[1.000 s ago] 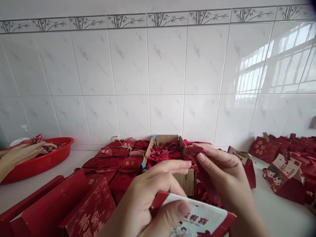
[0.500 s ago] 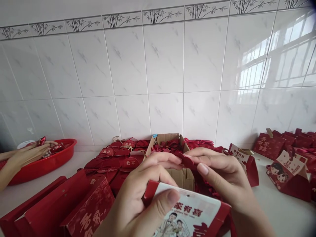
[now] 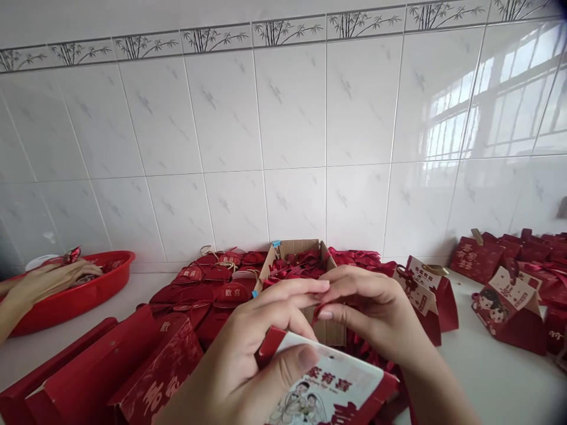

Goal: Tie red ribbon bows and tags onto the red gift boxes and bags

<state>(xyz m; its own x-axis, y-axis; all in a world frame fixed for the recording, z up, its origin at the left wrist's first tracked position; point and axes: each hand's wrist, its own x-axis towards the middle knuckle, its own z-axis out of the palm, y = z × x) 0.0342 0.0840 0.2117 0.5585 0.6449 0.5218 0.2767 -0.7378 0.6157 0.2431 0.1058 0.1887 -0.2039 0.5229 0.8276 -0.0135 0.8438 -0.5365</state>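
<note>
My left hand (image 3: 261, 348) grips the upper left corner of a red and white gift box (image 3: 328, 383), its thumb on the white printed face with a couple drawn on it. A small hole shows near the box's top edge. Just above that edge, my right hand (image 3: 372, 301) pinches a red ribbon (image 3: 317, 313) between thumb and fingers. The fingertips of both hands meet over the ribbon, which is mostly hidden by them. Behind the hands stands an open cardboard box (image 3: 330, 327) with red ribbons inside.
Red boxes (image 3: 195, 289) crowd the left middle, with larger red boxes (image 3: 155, 366) nearer. Another person's hands (image 3: 57, 283) reach into a red basin (image 3: 88, 298) at far left. Finished-looking handled boxes (image 3: 509, 313) stand at right, before a tiled wall (image 3: 292, 118).
My right hand has shifted left and turned, drawing the ribbon lower, near the box's top edge. The held box has moved slightly down and left. The other person's hands moved slightly.
</note>
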